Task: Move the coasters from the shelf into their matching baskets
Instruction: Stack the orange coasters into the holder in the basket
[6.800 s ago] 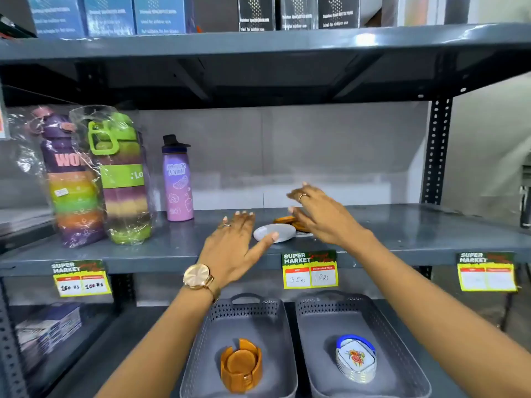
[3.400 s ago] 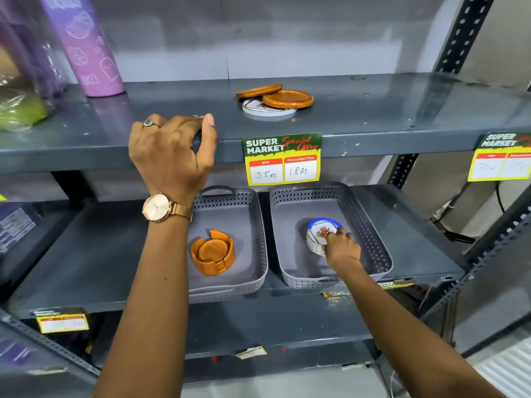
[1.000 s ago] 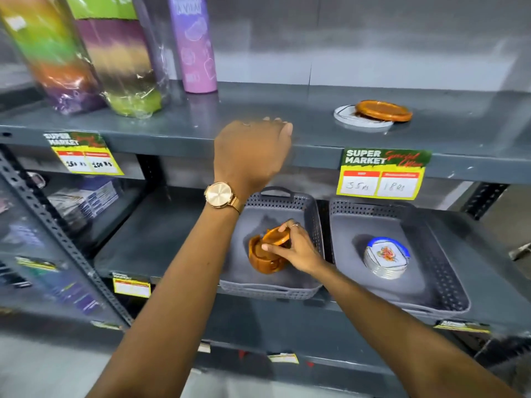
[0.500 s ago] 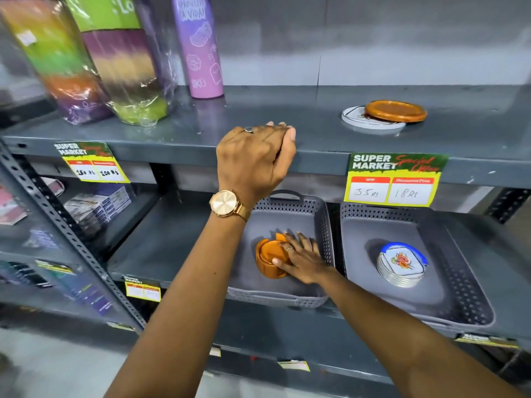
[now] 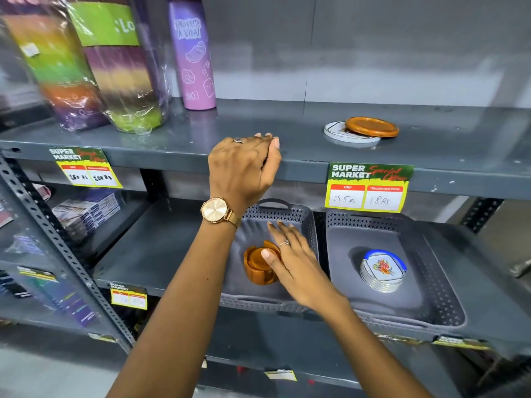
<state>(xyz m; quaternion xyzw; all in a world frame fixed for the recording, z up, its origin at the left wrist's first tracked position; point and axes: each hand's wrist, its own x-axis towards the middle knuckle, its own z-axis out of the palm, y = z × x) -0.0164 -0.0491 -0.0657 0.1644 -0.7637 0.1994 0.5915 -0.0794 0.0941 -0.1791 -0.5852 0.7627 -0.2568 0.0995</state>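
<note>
Remaining coasters: your right hand point(image 5: 298, 262), fingers spread and empty in the left basket point(image 5: 311, 225); brown coaster point(image 5: 371, 126) overlapping white coaster point(image 5: 339, 133), up-right on shelf point(image 5: 201, 130), left hand point(image 5: 242, 168) curled nearer.

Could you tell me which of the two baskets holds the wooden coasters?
The left basket, under the right hand; the right basket holds white floral coasters.

even indoor light, soft shadows, motion blur at left, wide-angle bending at edges.
</note>
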